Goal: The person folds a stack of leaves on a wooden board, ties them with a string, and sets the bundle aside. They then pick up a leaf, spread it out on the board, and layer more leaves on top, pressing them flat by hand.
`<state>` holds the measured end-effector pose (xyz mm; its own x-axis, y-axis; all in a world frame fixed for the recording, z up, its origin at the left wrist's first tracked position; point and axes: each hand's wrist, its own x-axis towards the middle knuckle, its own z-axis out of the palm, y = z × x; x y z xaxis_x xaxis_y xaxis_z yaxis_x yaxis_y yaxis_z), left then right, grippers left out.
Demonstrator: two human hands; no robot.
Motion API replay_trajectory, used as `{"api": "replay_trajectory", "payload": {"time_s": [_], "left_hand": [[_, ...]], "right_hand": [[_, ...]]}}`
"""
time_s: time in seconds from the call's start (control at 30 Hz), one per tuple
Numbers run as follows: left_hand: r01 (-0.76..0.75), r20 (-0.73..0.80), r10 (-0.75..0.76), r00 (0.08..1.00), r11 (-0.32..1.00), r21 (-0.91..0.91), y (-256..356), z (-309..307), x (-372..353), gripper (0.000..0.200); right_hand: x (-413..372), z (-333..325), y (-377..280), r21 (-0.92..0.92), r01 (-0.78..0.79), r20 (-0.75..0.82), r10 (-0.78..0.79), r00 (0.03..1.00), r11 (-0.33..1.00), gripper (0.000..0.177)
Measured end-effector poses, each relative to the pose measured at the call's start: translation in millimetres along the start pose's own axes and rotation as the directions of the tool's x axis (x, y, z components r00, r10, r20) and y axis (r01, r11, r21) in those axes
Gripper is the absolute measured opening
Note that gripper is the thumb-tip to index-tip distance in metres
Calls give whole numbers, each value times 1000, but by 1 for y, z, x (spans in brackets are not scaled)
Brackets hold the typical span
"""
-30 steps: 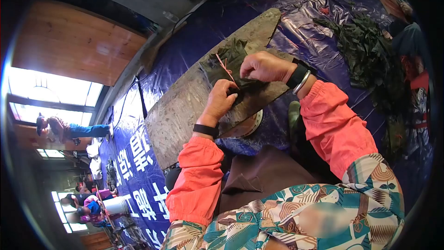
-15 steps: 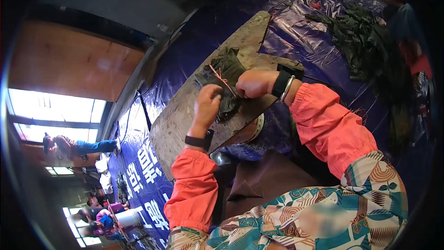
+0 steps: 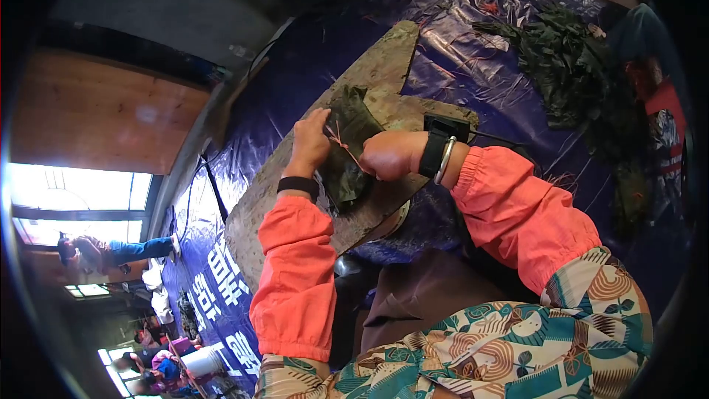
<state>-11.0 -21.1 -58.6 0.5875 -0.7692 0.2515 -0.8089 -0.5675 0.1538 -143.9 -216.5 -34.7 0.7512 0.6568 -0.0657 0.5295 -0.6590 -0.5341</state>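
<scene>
A flat bundle of dark green leaves (image 3: pixel 348 191) lies on a worn board (image 3: pixel 258 210). A thin pink string (image 3: pixel 342 145) crosses the top of the bundle, with a small knot or loop at its middle. My left hand (image 3: pixel 310 144) is closed at the string's left end, thumb and fingers pinched together. At the other end my right hand (image 3: pixel 389 155) is curled tight on the string, knuckles up. Its fingertips are partly hidden.
Purple tarp (image 3: pixel 288 89) with white lettering covers the floor. A heap of dark leaves (image 3: pixel 569 59) lies at the upper right. By my right wrist sits a black device (image 3: pixel 447 127) with a cable. At far left a person (image 3: pixel 111 250) stands; others sit near a white bucket (image 3: pixel 203 360).
My left hand has moved up along the bundle's left side to the string's end. My right hand stays at the other end. The whole view has shifted slightly.
</scene>
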Motion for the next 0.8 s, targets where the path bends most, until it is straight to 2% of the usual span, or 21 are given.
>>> {"api": "replay_trajectory", "payload": {"time_s": [0.03,0.07,0.1,0.13,0.2,0.23,0.27,0.33,0.37,0.4,0.47,0.6,0.63,0.77,0.8], "left_hand": [[180,-18,-186,982,969,-171,1,-5,-1,44],[343,-6,-366,931,878,-335,1,-9,-4,45],[549,71,-571,818,737,-394,-7,-18,-8,41],[551,71,-573,816,737,-391,-23,-20,-15,41],[573,-77,-686,724,659,-488,-37,-26,-28,34],[628,-31,-716,698,632,-455,-37,-32,-34,31],[630,-39,-720,693,631,-453,-36,-35,-41,31],[562,72,-614,786,661,-497,-26,-36,-47,31],[526,59,-560,827,731,-435,-21,-34,-47,31],[526,53,-563,825,731,-435,-11,-34,-46,31],[296,-124,-335,934,920,-258,15,-37,-43,33],[229,-66,-240,969,963,-143,30,-29,-31,27],[189,-107,-202,974,975,-121,26,-22,-28,24],[289,-49,-305,951,935,-206,8,-4,-20,28],[379,13,-393,920,879,-291,7,-4,-18,30]], "right_hand": [[0,1,1,2,0,3,0,1000,1000,19],[1,4,3,30,11,-20,-10,1000,1000,19],[1,5,5,57,22,-43,-20,999,998,19],[1,4,5,59,26,-43,-23,999,998,19],[-1,2,6,103,33,-31,-30,999,994,20],[-1,2,6,100,40,-29,-38,999,994,20],[0,1,6,89,40,-11,-40,999,995,20],[2,0,4,73,49,7,-49,999,996,20],[2,-1,3,85,28,11,-29,1000,996,21],[2,-2,2,96,5,16,-7,1000,995,22],[4,-2,2,83,-9,22,8,1000,997,22],[9,5,5,79,-38,5,37,999,996,22],[9,4,5,77,-35,6,35,999,996,22],[7,-2,1,84,-30,6,29,1000,996,21],[7,-2,1,87,-21,0,21,1000,996,21]]}}
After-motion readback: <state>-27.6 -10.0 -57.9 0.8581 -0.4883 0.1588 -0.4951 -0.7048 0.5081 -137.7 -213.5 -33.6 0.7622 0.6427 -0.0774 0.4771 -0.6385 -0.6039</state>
